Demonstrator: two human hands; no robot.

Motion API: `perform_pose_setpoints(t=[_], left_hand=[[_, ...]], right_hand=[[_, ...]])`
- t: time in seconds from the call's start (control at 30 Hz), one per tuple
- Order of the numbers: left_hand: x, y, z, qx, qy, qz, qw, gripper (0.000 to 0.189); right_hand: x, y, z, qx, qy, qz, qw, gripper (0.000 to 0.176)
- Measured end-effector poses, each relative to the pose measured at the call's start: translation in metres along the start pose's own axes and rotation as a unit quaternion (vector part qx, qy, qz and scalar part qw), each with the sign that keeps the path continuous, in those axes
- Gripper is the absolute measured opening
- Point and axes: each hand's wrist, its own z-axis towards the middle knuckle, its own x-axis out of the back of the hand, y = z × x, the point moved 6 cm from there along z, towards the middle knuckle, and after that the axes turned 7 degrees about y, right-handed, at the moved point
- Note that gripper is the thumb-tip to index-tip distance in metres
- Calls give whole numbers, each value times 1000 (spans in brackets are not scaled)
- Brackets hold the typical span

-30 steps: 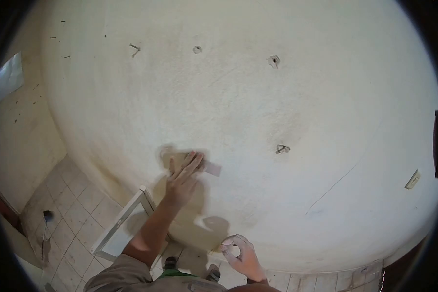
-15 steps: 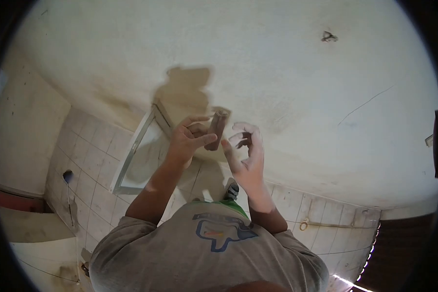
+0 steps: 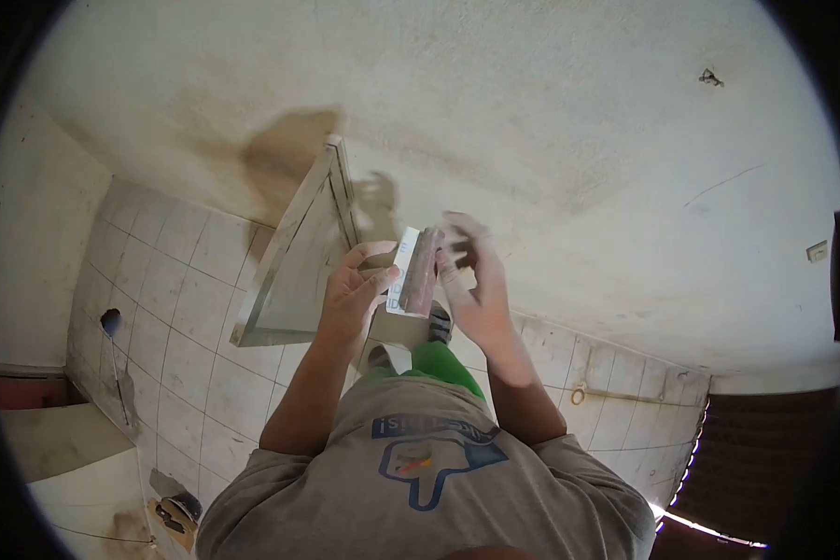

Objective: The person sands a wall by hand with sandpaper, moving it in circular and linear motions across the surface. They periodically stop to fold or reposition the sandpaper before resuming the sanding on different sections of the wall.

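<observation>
1. I find the sheet point(image 3: 419, 280) between the two hands, in front of the shirt point(image 3: 345, 485) and held up off the floor point(image 3: 182, 247). It is partly rolled or folded: a white strip with blue lettering on one side, a reddish-brown band on the other.

2. Its long axis runs away from the body, one end towards the shirt and the other towards the wall point(image 3: 532, 149), with that far end tipped slightly to the right. Both hands therefore flank its long sides, not its ends.

3. The left hand point(image 3: 348, 297) is the nearer: its fingers are pinched onto the white side, and I judge that this grip alone carries the sheet.

4. The right hand point(image 3: 481, 299) is just beside the reddish side. Its fingers are curved and parted, with nothing gripped that I can make out (motion blur spoils my view there, so I cannot tell whether they brush the edge).

5. From the right fingers, then, the sheet lies directly to the left, with the reddish band facing them.

6. Beyond the left hand I see a panel point(image 3: 299, 271) by the wall, apart from the sheet.
</observation>
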Motion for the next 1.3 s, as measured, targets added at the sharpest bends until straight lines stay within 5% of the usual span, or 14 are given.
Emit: perform_pose_setpoints(t=[0.1,0.2,0.33,0.57,0.73,0.8,0.83,0.93,1.1,1.17,1.3], left_hand=[[17,1,-6,-28,-16,127,991,44],[37,10,-7,-74,20,209,975,44],[68,-6,11,-65,88,202,973,44],[90,-73,22,145,-41,370,917,44],[97,-98,30,279,-36,229,932,42],[86,-92,44,284,-3,110,952,40],[82,-89,56,266,5,90,960,39],[58,-67,96,184,12,68,980,36],[-30,25,137,-14,-78,186,979,42],[-78,74,128,-45,-93,89,991,48],[-122,156,106,-250,-108,109,956,53]], right_hand=[[-19,-25,-15,297,-117,-221,922,45],[-29,-19,-37,265,-248,-276,890,42],[-27,-8,-62,297,-202,-293,886,33],[-47,66,-112,238,-328,-232,884,26],[-57,82,-99,178,-345,-256,885,38],[-48,84,-75,69,-305,-207,927,47],[-43,82,-58,22,-281,-181,942,51],[-30,60,-12,151,-225,-77,960,63],[2,6,61,247,-168,-111,948,56],[22,-21,91,293,-130,-119,940,56],[87,-101,151,508,193,-251,801,45]])
